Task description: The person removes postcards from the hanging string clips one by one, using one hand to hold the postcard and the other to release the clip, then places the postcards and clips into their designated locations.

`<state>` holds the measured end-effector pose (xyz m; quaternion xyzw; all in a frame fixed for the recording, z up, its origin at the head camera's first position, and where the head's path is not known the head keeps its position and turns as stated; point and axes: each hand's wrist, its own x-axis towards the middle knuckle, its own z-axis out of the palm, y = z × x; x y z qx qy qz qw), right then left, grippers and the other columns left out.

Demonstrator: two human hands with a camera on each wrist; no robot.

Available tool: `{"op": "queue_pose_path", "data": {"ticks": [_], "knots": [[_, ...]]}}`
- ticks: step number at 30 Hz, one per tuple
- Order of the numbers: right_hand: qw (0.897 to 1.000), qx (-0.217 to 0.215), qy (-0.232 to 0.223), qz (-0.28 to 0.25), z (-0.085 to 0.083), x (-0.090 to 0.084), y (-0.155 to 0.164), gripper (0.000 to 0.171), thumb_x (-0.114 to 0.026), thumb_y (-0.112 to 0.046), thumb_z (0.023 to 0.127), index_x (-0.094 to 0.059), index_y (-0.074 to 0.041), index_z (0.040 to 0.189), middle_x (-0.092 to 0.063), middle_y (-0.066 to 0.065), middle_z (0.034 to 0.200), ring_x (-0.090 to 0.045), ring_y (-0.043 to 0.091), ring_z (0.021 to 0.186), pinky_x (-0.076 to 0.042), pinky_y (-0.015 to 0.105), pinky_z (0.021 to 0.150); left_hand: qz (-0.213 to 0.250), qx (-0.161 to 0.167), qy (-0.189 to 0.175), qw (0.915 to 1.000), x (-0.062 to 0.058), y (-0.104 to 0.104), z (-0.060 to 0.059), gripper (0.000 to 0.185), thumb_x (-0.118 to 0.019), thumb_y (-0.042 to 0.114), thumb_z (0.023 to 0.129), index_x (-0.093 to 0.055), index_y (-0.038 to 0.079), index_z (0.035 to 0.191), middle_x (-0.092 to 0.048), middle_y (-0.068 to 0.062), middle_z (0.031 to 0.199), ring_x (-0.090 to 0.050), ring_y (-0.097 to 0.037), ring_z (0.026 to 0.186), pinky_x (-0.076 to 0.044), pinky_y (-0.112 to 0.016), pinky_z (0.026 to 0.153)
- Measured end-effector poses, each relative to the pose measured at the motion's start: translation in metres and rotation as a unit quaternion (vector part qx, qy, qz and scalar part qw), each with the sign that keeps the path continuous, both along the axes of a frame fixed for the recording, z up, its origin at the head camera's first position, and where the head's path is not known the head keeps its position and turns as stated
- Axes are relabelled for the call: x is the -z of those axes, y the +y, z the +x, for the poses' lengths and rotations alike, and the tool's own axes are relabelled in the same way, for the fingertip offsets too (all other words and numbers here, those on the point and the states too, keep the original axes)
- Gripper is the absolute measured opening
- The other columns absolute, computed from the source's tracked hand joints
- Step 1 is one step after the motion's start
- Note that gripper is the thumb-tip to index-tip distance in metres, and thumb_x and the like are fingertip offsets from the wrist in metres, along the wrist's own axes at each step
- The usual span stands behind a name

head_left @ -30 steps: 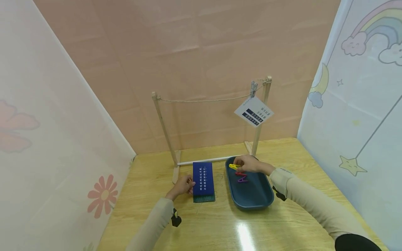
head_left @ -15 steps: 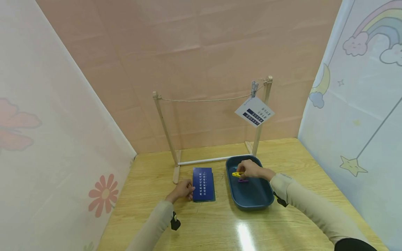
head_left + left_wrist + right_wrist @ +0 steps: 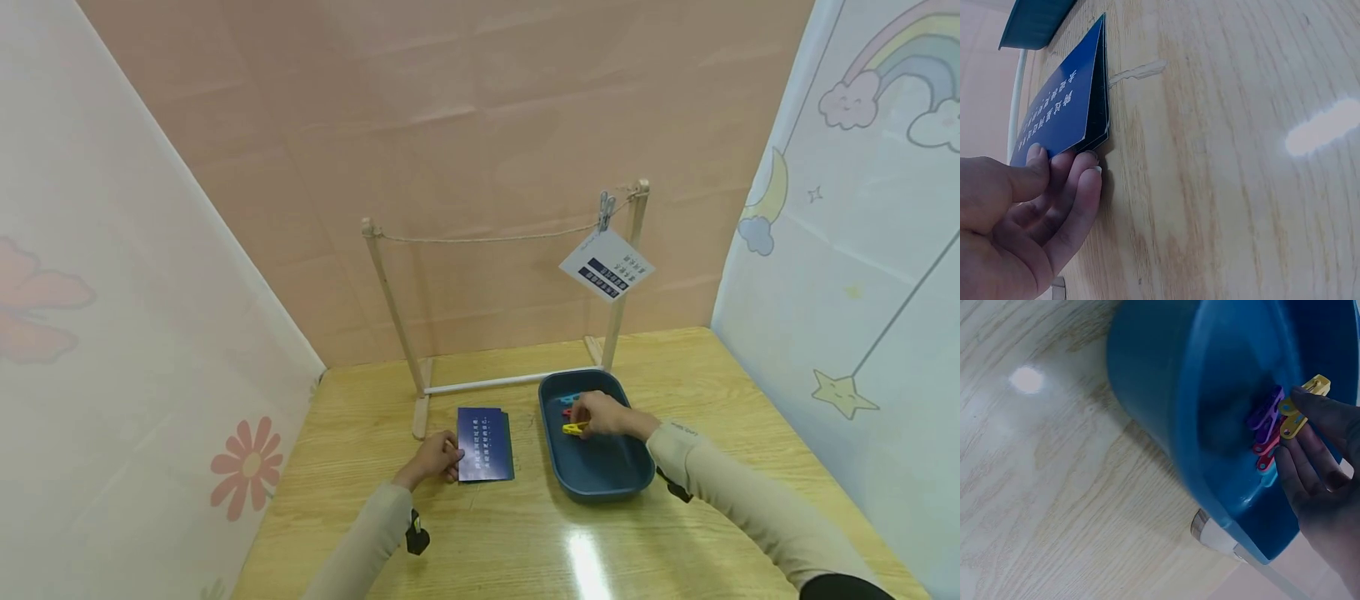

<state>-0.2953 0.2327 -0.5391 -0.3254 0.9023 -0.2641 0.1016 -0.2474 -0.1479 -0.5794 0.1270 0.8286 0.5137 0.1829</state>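
Where writing shows, we find it on two things: the blue card (image 3: 485,433) lying on the counter (image 3: 480,542) carries lines of white characters on its face, too small and slanted for us to read in either the head view or the left wrist view, and the white card (image 3: 607,266) hanging from a grey peg (image 3: 604,209) on the string (image 3: 487,239) of the wooden rack (image 3: 395,321) bears dark blue bars of print that we also cannot make out

We see the left hand (image 3: 435,458) at the near left corner of the blue card, thumb pressed on its top face and fingers curled under the edge, so it pinches that corner; in the left wrist view the card (image 3: 1063,106) is lifted slightly off the wood there, with a second dark sheet beneath it

We see the right hand (image 3: 603,414) inside the dark blue tray (image 3: 607,479), which sits just to the right of the blue card. Its fingertips are closed on a yellow peg (image 3: 575,428), held just above the tray floor. In the right wrist view a purple peg (image 3: 1266,414), a red peg (image 3: 1266,449) and a light blue one lie in the tray beside the yellow peg (image 3: 1300,406)
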Motion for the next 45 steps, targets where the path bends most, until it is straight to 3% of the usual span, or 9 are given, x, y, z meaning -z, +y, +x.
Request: {"op": "queue_pose_path", "data": {"ticks": [3,10,15,20,28,36,45], "knots": [[1.0,-0.008,0.01,0.02,0.001,0.002,0.0,0.021,-0.085,0.0,0.073,-0.071,-0.005,0.088,-0.064,-0.001,0.083,-0.056,0.012,0.075,-0.052,0.03,0.068,0.004,0.006,-0.005,1.0,0.001,-0.001,0.0,0.007,-0.055,-0.009,0.097,-0.049,-0.013,0.1,-0.065,-0.024,0.071,-0.066,-0.031,0.058,-0.059,-0.043,0.055],[0.999,-0.02,0.009,0.044,0.006,0.004,-0.001,0.021,-0.085,0.002,0.074,-0.072,-0.005,0.089,-0.062,-0.002,0.082,-0.055,0.011,0.074,-0.051,0.029,0.066,0.012,0.021,0.003,0.9997,0.002,-0.005,0.002,0.012,-0.061,0.001,0.097,-0.052,-0.006,0.096,-0.066,-0.011,0.067,-0.065,-0.017,0.056,-0.058,-0.034,0.052],[0.998,-0.023,0.014,0.061,0.006,0.007,-0.001,0.022,-0.084,0.003,0.073,-0.071,-0.004,0.089,-0.063,-0.001,0.083,-0.055,0.011,0.074,-0.052,0.03,0.066,-0.006,-0.009,-0.02,0.9997,0.003,0.0,0.002,0.012,-0.062,0.0,0.097,-0.054,-0.008,0.101,-0.068,-0.017,0.072,-0.066,-0.022,0.059,-0.059,-0.037,0.054],[0.996,-0.027,0.026,0.078,0.006,0.014,0.0,0.023,-0.086,0.001,0.072,-0.07,-0.006,0.087,-0.061,-0.001,0.082,-0.055,0.012,0.075,-0.051,0.031,0.067,-0.014,-0.021,-0.013,0.9996,0.004,0.002,0.004,0.014,-0.063,-0.001,0.096,-0.054,-0.009,0.102,-0.068,-0.02,0.074,-0.067,-0.029,0.061,-0.058,-0.042,0.054],[0.994,-0.039,0.053,0.089,0.007,0.022,0.0,0.027,-0.087,0.001,0.068,-0.065,-0.011,0.079,-0.052,-0.005,0.079,-0.049,0.011,0.071,-0.047,0.031,0.063,-0.005,-0.02,-0.016,0.9997,0.012,0.0,0.005,0.011,-0.062,-0.001,0.096,-0.053,-0.007,0.099,-0.066,-0.014,0.072,-0.063,-0.017,0.058,-0.057,-0.033,0.051],[0.991,-0.06,0.092,0.074,0.008,0.027,-0.003,0.029,-0.088,0.006,0.063,-0.064,-0.008,0.07,-0.055,-0.004,0.067,-0.046,0.006,0.062,-0.045,0.025,0.055,-0.008,-0.027,-0.023,0.9993,0.016,0.0,0.005,0.01,-0.062,0.0,0.097,-0.053,-0.006,0.098,-0.067,-0.012,0.072,-0.062,-0.015,0.058,-0.056,-0.032,0.052],[0.992,-0.061,0.087,0.068,0.004,0.024,-0.005,0.035,-0.088,0.01,0.059,-0.059,-0.01,0.064,-0.047,-0.009,0.063,-0.042,0.005,0.059,-0.042,0.023,0.053,-0.03,-0.029,0.018,0.999,0.018,-0.001,0.001,0.012,-0.061,0.005,0.099,-0.057,-0.005,0.094,-0.065,-0.008,0.066,-0.062,-0.013,0.055,-0.055,-0.028,0.05]]}}
